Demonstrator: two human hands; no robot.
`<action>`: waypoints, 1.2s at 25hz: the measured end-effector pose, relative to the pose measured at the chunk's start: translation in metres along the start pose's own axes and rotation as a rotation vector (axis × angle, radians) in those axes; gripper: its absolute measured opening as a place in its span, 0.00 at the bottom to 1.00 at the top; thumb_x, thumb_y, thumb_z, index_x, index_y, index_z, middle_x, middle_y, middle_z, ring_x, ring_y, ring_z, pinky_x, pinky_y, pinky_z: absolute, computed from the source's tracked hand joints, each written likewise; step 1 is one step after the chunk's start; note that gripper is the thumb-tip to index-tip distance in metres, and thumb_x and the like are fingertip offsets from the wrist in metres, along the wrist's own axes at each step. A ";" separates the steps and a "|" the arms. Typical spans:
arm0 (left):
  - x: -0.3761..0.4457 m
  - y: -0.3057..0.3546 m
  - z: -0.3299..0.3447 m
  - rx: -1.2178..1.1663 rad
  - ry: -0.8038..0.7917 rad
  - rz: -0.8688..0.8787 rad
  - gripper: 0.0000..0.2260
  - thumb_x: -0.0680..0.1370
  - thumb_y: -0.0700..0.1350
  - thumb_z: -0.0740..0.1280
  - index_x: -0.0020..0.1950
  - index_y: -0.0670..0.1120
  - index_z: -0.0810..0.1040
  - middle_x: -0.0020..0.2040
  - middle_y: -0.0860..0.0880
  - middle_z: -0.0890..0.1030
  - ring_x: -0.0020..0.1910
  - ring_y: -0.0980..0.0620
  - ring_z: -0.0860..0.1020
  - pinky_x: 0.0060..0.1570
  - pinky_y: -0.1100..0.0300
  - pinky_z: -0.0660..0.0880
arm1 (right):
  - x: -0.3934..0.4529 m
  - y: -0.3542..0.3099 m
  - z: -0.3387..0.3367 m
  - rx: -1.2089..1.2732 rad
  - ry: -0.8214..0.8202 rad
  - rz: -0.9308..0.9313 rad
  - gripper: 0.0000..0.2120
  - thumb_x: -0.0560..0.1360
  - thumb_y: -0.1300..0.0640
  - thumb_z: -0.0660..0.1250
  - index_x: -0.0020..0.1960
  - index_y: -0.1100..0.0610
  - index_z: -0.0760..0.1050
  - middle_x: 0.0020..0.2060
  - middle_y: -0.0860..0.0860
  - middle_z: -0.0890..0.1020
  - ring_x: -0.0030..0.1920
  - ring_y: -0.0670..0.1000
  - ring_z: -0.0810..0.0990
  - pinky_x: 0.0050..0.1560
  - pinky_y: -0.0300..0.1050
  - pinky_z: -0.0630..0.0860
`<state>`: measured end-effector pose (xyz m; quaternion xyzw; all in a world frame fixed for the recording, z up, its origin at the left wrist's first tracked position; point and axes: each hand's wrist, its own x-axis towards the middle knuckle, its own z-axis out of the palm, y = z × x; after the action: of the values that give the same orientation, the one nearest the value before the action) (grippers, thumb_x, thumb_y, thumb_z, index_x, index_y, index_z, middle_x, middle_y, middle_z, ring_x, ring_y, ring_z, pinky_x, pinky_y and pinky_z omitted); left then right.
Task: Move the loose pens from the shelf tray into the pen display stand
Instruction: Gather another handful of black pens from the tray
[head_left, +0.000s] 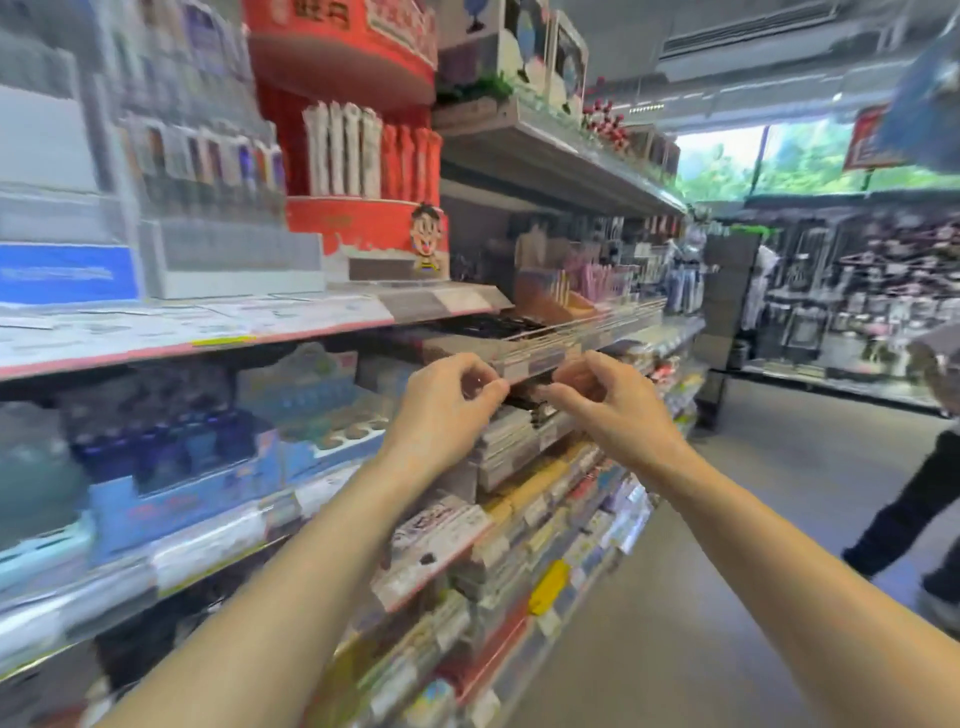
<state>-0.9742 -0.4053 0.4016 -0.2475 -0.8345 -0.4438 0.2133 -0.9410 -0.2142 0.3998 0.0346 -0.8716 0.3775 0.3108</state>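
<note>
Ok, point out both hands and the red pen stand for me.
left hand (447, 400), head view, back of the hand
right hand (605, 397), head view, back of the hand
red pen stand (363, 223), head view, red front band under the pens

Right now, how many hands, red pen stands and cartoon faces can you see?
Hands: 2, the left hand and the right hand
Red pen stand: 1
Cartoon face: 1
Total: 4
</note>
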 end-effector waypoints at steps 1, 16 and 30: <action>0.018 -0.004 0.023 0.022 -0.027 -0.017 0.07 0.79 0.49 0.70 0.50 0.48 0.83 0.48 0.50 0.85 0.48 0.52 0.80 0.51 0.56 0.75 | 0.015 0.020 -0.003 -0.022 -0.020 0.020 0.06 0.77 0.50 0.72 0.51 0.52 0.80 0.43 0.48 0.84 0.46 0.47 0.83 0.51 0.52 0.80; 0.333 -0.082 0.203 0.332 -0.027 -0.138 0.11 0.81 0.53 0.65 0.57 0.48 0.80 0.57 0.49 0.80 0.57 0.47 0.76 0.56 0.51 0.75 | 0.351 0.240 0.012 -0.109 -0.243 -0.101 0.07 0.78 0.52 0.72 0.53 0.55 0.81 0.44 0.48 0.83 0.43 0.48 0.81 0.42 0.42 0.79; 0.451 -0.160 0.212 0.535 0.054 -1.004 0.17 0.80 0.50 0.68 0.62 0.39 0.76 0.53 0.40 0.80 0.44 0.41 0.81 0.49 0.44 0.83 | 0.555 0.256 0.198 -0.342 -0.872 -0.505 0.22 0.78 0.46 0.70 0.56 0.64 0.71 0.49 0.57 0.76 0.40 0.55 0.78 0.36 0.47 0.77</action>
<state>-1.4538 -0.2023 0.4505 0.2534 -0.9273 -0.2703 0.0527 -1.5652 -0.0692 0.4489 0.3461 -0.9335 0.0941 0.0020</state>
